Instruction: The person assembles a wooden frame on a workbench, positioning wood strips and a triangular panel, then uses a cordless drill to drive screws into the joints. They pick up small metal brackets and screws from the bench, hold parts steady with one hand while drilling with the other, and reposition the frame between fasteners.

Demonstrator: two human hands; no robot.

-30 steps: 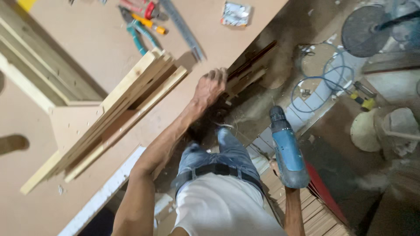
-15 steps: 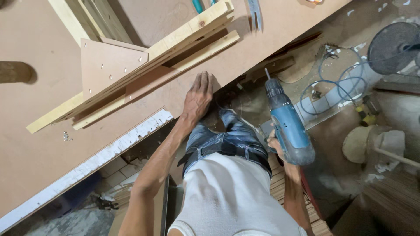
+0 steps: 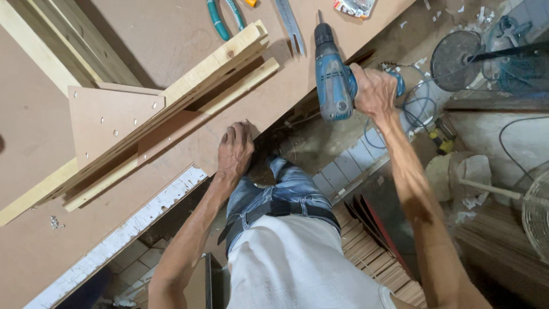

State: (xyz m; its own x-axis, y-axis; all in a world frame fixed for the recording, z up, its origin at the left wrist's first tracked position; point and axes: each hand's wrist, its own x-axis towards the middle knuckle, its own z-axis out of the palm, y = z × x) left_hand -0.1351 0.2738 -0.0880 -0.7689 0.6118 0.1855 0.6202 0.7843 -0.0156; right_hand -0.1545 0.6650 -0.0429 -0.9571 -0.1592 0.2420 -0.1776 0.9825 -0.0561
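a broad worktop (image 3: 51, 131) of smooth brown fibreboard fills the left side, its near edge faced with a chipped white strip. a few small metal screws (image 3: 54, 221) lie loose on it at far left. above them sits a flat fibreboard bracket (image 3: 106, 123), roughly triangular and dotted with screw heads, fixed against a bundle of pale wood strips (image 3: 189, 86) that runs diagonally up to the right; the strips are long, square-edged and rough-sawn. beyond their upper end lie green-handled pliers (image 3: 220, 17) and a thin grey metal blade (image 3: 289, 23), perhaps a saw or file, too foreshortened to tell.

the left hand (image 3: 234, 151) lies open, palm down, fingers spread flat on the worktop's edge just below the strips, holding nothing. to its right, the right hand (image 3: 374, 91) is closed tight around the grip of a blue cordless drill (image 3: 331, 80), a chunky plastic body with a dark chuck and a slim bit pointing away, hovering over the worktop's near edge. at far right, on the dusty floor, stand a round grey fan (image 3: 457, 54) and coiled blue cable (image 3: 417, 106).
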